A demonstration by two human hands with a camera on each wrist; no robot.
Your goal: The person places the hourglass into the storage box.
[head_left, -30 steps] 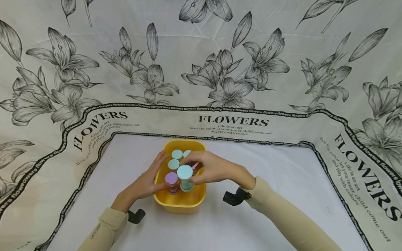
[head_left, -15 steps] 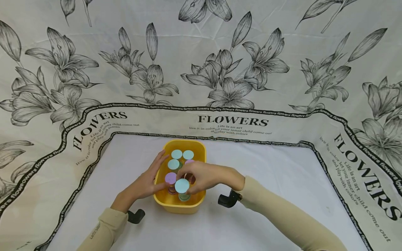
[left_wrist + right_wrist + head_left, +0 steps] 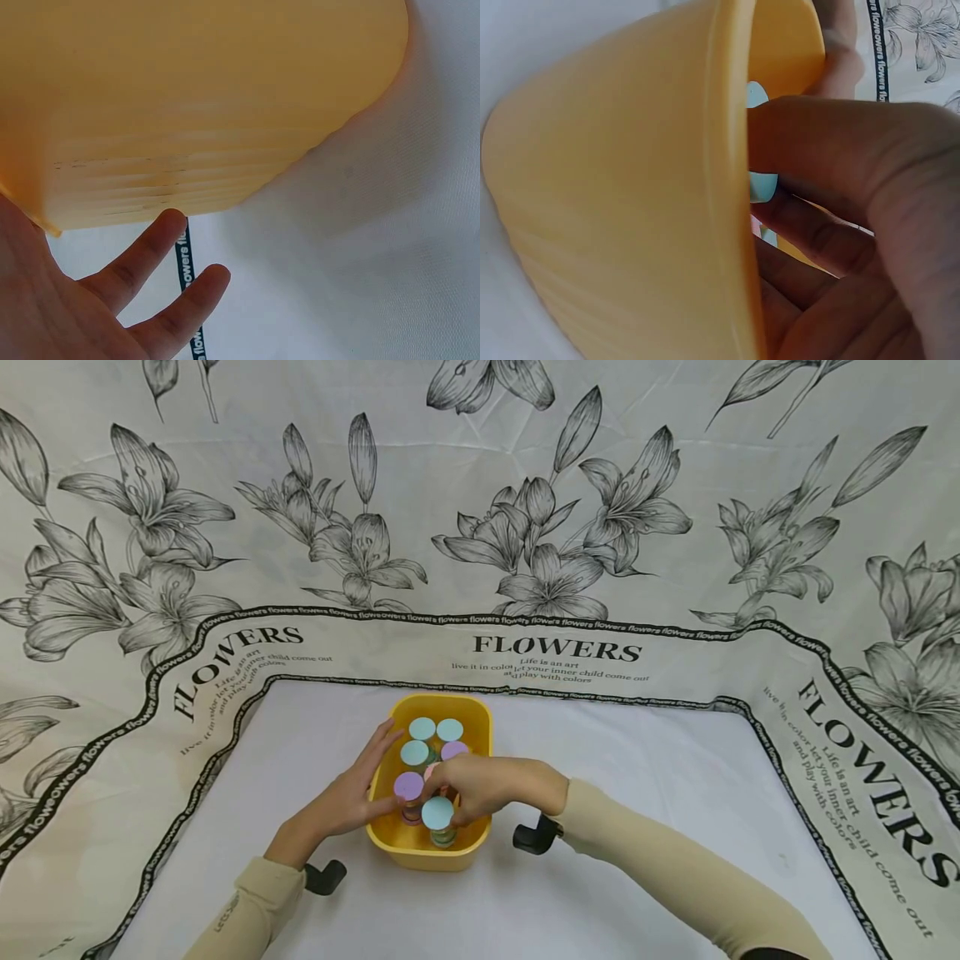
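A yellow plastic tub (image 3: 431, 858) holds several small sand timers with round coloured caps. My right hand (image 3: 480, 783) reaches inside and pinches a light blue sand timer (image 3: 437, 814) near the tub's front end. Its cap (image 3: 763, 187) shows between thumb and fingers in the right wrist view, partly behind the tub wall. My left hand (image 3: 352, 789) rests at the left rim, thumb over the edge beside a purple-capped sand timer (image 3: 408, 787). In the left wrist view, two straight, spread fingers (image 3: 187, 307) show outside the tub.
Light blue caps (image 3: 422, 728) and another purple cap (image 3: 454, 751) stand toward the tub's back. A pink cap (image 3: 431, 772) is partly hidden by my right hand. The white tablecloth (image 3: 637, 793) has a printed floral border (image 3: 558, 650).
My right hand has moved the light blue sand timer toward the tub's front and lower, uncovering the caps at the back right. The left hand has stayed in place.
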